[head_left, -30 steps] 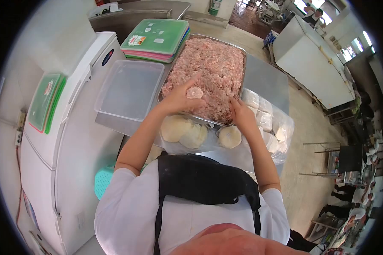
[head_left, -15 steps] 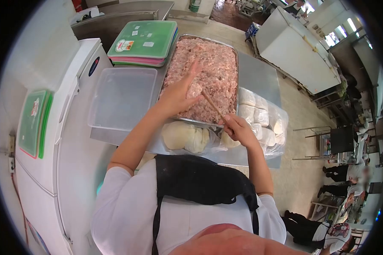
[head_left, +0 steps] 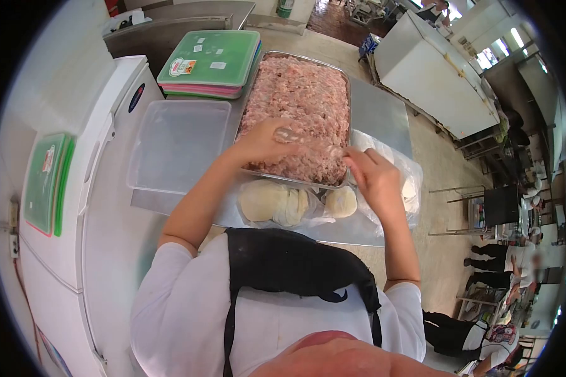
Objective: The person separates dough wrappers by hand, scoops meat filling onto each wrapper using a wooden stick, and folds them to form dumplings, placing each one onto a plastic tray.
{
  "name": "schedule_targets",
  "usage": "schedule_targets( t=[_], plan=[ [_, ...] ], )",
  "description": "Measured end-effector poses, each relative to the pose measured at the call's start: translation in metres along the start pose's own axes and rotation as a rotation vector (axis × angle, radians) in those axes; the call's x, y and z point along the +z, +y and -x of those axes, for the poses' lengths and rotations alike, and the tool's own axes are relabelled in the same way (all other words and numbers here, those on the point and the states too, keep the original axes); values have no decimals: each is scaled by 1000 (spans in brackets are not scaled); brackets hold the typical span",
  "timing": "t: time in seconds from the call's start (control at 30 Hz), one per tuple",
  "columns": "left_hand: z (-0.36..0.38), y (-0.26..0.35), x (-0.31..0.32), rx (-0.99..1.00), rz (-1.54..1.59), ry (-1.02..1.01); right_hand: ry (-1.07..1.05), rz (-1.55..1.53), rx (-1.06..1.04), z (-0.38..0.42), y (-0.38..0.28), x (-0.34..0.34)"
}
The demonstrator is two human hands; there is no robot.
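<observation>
A metal tray [head_left: 349,119] full of pink ground meat [head_left: 302,88] lies on the steel table. Over the meat's near left part is my left hand [head_left: 269,143], its fingers blurred, with a small pale piece by them. My right hand [head_left: 372,174] is at the tray's right edge, thumb and fingers pinched on the end of a thin stick, which is smeared by motion. Bagged pale dough pieces [head_left: 273,202] lie along the tray's near side. More dough in a clear plastic bag [head_left: 410,169] sits right of the tray, partly behind my right hand.
Green-topped stacked lids [head_left: 210,58] stand at the back left, with a clear plastic lid [head_left: 181,146] nearer. A white freezer [head_left: 100,182] is on the left. Other people [head_left: 503,261] stand at far right; a white cabinet [head_left: 434,75] stands behind the table [head_left: 390,116].
My left hand has moved nearer and lower over the meat. My right hand has shifted right and up, swinging the stick more level and uncovering a dough piece below.
</observation>
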State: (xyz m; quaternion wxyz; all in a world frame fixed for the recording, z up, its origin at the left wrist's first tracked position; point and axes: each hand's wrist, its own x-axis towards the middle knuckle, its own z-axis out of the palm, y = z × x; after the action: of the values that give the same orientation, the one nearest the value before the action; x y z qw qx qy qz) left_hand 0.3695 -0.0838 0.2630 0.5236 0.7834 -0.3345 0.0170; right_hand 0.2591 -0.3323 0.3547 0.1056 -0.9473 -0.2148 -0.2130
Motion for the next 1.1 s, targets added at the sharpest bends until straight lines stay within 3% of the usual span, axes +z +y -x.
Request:
schedule_targets(
  t=[0.03,0.13,0.23,0.33,0.4,0.5,0.73,0.83,0.93,1.03,1.1],
  plan=[
    [-1,-4,-1,21,-30,9,25,-2,-35,0,-2,2],
    [-1,18,-14,-211,84,-99,-37,-51,66,-9,6,-7],
    [5,27,-22,-225,412,-154,-51,-217,180,-13,6,-25],
    [6,18,-20,11,118,-64,-111,-273,102,-10,6,2],
    [8,18,-21,-101,91,-42,-131,-320,84,-9,10,24],
    [18,-13,-24,-273,164,24,-148,-408,232,-5,22,31],
    [71,-141,-76,-521,127,303,-50,-843,770,53,63,77],
    [79,-178,-81,-487,-267,394,-128,-986,878,64,63,76],
    [69,-194,-75,-489,-566,474,-120,-934,868,68,61,84],
    [49,-196,-70,-578,-378,511,-111,-923,862,64,60,88],
    [38,-191,-67,-615,-420,479,-97,-938,850,59,57,88]
  ],
)
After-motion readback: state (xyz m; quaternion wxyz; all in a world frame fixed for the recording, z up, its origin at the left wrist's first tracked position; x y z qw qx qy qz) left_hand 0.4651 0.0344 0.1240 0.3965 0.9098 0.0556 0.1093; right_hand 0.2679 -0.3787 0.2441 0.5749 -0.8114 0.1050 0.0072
